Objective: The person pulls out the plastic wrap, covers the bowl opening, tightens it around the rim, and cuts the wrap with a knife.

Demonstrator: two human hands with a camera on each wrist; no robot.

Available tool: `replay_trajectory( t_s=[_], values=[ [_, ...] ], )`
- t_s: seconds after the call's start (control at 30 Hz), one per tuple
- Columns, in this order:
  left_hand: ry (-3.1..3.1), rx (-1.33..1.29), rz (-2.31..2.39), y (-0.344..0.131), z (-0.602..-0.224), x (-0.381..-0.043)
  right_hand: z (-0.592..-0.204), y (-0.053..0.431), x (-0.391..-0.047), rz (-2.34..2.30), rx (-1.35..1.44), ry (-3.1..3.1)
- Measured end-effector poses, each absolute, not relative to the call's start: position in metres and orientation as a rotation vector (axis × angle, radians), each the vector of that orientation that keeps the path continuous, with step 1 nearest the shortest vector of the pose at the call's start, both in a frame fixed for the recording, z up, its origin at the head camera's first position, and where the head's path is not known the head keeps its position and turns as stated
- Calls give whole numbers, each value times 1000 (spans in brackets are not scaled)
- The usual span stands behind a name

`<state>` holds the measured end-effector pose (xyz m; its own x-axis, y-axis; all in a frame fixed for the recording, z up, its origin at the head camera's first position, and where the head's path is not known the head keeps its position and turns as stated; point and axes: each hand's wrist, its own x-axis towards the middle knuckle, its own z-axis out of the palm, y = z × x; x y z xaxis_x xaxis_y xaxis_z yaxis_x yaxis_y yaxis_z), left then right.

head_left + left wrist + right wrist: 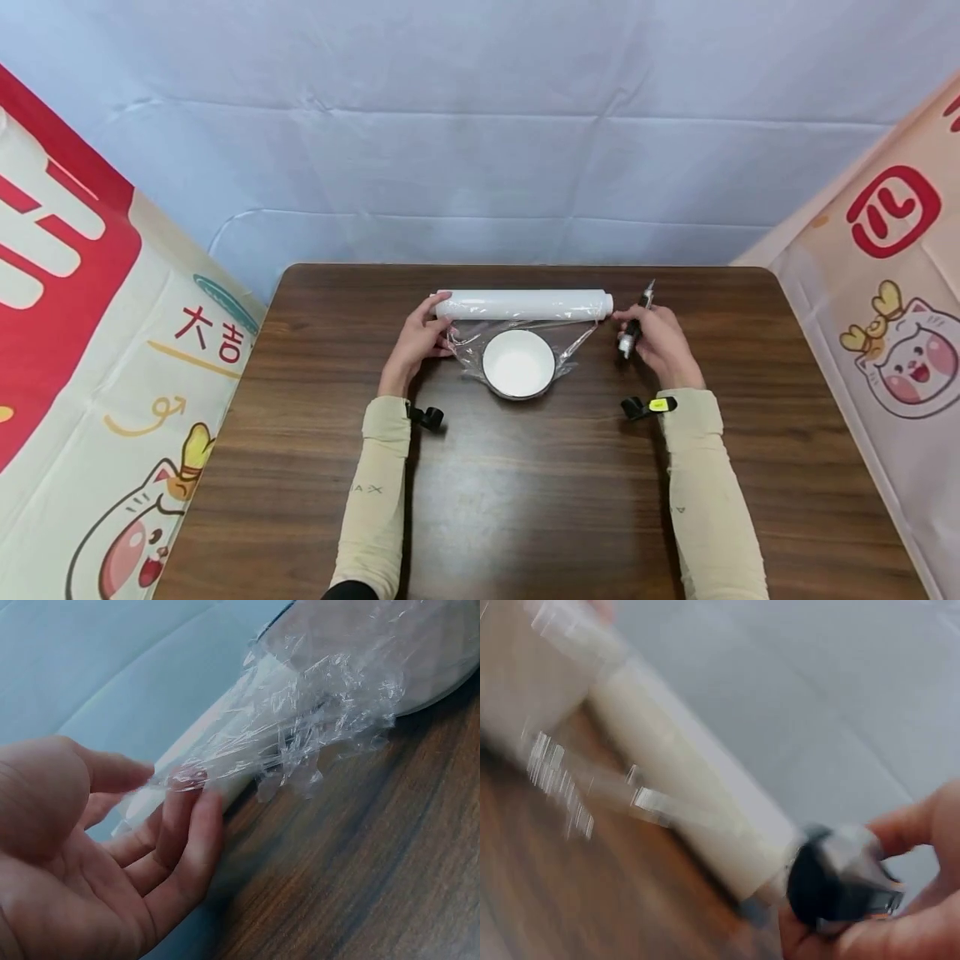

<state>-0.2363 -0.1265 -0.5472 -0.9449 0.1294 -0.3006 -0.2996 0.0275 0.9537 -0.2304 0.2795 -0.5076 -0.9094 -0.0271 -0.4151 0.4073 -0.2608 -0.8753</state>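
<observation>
Left hand [418,340]: yours, reaching forward, pinching clear film [311,742] | Right hand [663,340]: yours, fingers clamped round black-and-silver tool [632,335]

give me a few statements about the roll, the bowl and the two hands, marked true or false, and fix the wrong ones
1. The roll lies on the table, beyond the bowl from the person. True.
2. The bowl is to the left of both hands. False: it stands between the left hand and the right hand.
3. Clear film stretches from the roll to the bowl. True.
4. The right hand is empty. False: it holds a black and silver tool.
5. The left hand is at the roll's left end. True.
</observation>
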Motion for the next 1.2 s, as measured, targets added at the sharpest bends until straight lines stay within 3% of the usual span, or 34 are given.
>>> replay_trajectory(
  t_s=[0.27,0.47,0.83,1.2],
  values=[
    [2095,-116,1957,-124,-545,-236,-504,289,-214,-2757,361,888],
    [1975,-123,2058,-122,-543,-236,-508,283,-205,-2876,215,426],
    [1938,-137,2055,-123,-537,-237,-493,268,-200,-2666,-474,705],
    [2054,-147,2009,-113,-535,-236,-483,251,-202,-2455,-743,1029]
  ],
)
